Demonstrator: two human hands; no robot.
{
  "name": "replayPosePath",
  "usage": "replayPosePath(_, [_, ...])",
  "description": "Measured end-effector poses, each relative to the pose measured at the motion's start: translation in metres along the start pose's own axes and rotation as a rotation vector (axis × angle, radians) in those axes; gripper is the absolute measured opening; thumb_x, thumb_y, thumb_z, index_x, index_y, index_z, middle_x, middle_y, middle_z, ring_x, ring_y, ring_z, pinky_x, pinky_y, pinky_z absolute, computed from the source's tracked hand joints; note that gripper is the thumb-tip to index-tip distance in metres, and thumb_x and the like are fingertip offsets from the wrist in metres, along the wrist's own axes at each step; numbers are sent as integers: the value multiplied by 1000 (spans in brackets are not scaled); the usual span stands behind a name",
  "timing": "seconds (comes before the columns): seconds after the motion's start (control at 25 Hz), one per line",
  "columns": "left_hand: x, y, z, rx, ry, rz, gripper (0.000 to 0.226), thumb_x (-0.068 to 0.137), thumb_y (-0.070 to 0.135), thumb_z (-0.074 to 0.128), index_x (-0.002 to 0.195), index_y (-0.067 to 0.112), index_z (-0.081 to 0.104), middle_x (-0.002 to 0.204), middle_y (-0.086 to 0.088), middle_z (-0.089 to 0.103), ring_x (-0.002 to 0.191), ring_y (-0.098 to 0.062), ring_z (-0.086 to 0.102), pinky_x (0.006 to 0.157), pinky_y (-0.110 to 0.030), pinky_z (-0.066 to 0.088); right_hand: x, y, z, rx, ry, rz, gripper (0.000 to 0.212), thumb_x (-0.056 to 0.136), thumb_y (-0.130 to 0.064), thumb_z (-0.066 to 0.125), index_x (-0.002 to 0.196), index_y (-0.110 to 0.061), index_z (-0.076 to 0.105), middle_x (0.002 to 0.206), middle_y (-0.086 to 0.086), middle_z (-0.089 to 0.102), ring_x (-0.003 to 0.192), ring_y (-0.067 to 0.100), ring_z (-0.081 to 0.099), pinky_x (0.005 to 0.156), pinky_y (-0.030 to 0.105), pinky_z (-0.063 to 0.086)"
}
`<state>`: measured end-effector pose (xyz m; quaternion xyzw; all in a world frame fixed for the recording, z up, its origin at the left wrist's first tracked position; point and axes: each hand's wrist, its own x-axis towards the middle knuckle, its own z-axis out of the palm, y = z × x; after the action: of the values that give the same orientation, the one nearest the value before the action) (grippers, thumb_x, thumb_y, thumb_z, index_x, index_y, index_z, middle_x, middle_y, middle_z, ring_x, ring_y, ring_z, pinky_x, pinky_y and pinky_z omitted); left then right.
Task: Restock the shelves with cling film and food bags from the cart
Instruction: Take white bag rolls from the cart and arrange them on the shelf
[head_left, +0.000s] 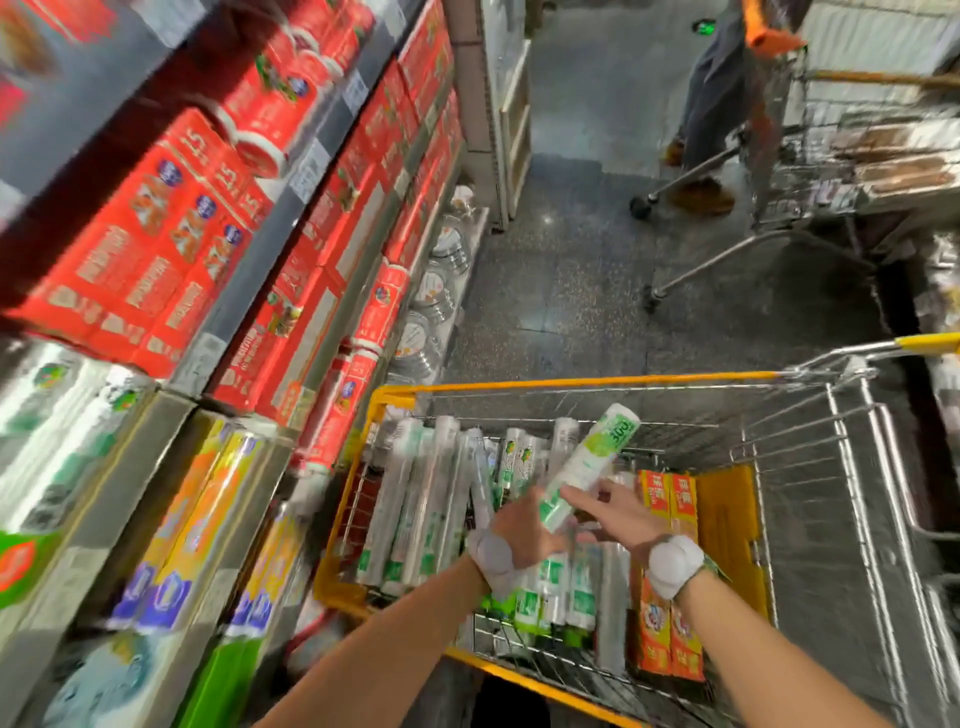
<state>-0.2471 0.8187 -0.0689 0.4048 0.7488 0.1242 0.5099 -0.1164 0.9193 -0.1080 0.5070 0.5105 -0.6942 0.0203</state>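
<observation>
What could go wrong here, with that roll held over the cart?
1. The left hand grips the green-and-white roll only at its low end, with the right hand open beside it, so it may slip into the cart.
2. The shelves at left look full, so squeezing it in could dislodge the red boxes.

Head view — steeply down, seemingly close over cart (571, 387)

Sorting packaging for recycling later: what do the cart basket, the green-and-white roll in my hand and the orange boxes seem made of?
Cart basket: bright metal wire, with shiny glints; its yellow rim looks plastic. Green-and-white roll: probably plastic film, in a glossy printed wrapper. Orange boxes: likely printed cardboard, with flat faces and crisp edges.
</observation>
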Motion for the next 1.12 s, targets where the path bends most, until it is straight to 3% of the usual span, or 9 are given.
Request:
replayPosePath(0.24, [-43, -37, 30, -339, 260, -316, 73, 80, 36, 75, 142, 19, 41, 116, 4, 65, 95, -15, 67, 78, -35, 58, 32, 43, 0, -153, -63, 151, 22, 95, -20, 63, 108, -2, 64, 63, 11, 58, 38, 12, 52, 39, 19, 43])
replayPosePath(0.36, [-65, -50, 42, -386, 343, -356, 64, 86, 28, 74, 141, 17, 42, 125, -1, 60, 100, -15, 62, 78, -25, 50, 54, 75, 9, -274, -64, 246, 26, 98, -19, 57, 108, 5, 61, 63, 14, 53, 39, 17, 50, 40, 22, 43])
replayPosePath(0.56, [-84, -90, 49, -366, 401, -367, 95, 75, 54, 68, 152, 17, 28, 100, -11, 70, 71, -19, 65, 61, -33, 54, 116, 130, 40, -473, 31, 194, 69, 77, -60, 72, 101, 2, 58, 77, 18, 61, 76, 33, 67, 80, 48, 55])
replayPosePath(0.68, [-90, -114, 56, -425, 479, -373, 76, 76, 41, 71, 143, 21, 42, 90, -1, 69, 70, -18, 68, 63, -39, 60, 99, 93, 67, -774, 132, 223, 87, 89, -58, 58, 139, 9, 39, 139, 25, 48, 126, 36, 50, 106, 40, 37])
replayPosePath(0.76, [-91, -129, 62, -518, 553, -366, 62, 77, 28, 74, 134, 23, 50, 89, 6, 66, 68, -12, 66, 64, -34, 60, 104, 88, 73, -828, 154, 238, 102, 88, -62, 56, 148, 11, 18, 154, 24, 29, 136, 36, 39, 108, 40, 34])
replayPosePath(0.88, [-96, -143, 68, -583, 605, -353, 65, 76, 29, 75, 135, 24, 49, 94, 5, 66, 74, -13, 67, 66, -34, 60, 110, 87, 76, -863, 169, 232, 100, 84, -70, 54, 140, 11, 40, 144, 25, 45, 123, 36, 54, 99, 42, 45])
replayPosePath(0.96, [-103, -143, 69, -586, 614, -354, 69, 78, 29, 75, 140, 26, 44, 98, 5, 66, 77, -13, 68, 68, -32, 60, 98, 79, 75, -878, 113, 224, 81, 84, -67, 55, 110, 9, 65, 115, 25, 65, 95, 34, 66, 84, 41, 55])
replayPosePath(1.04, [-110, -136, 70, -622, 625, -346, 68, 79, 28, 75, 139, 26, 43, 100, 4, 67, 78, -14, 68, 72, -36, 60, 75, 63, 77, -710, 51, 195, 64, 85, -56, 61, 88, 7, 68, 93, 24, 70, 75, 32, 69, 74, 43, 58])
replayPosePath(1.12, [-121, -125, 72, -655, 621, -341, 74, 78, 34, 75, 142, 26, 41, 107, 3, 66, 85, -14, 68, 76, -37, 60, 44, 52, 79, -416, 27, 194, 54, 83, -43, 68, 94, 10, 64, 92, 22, 68, 75, 35, 69, 71, 48, 60])
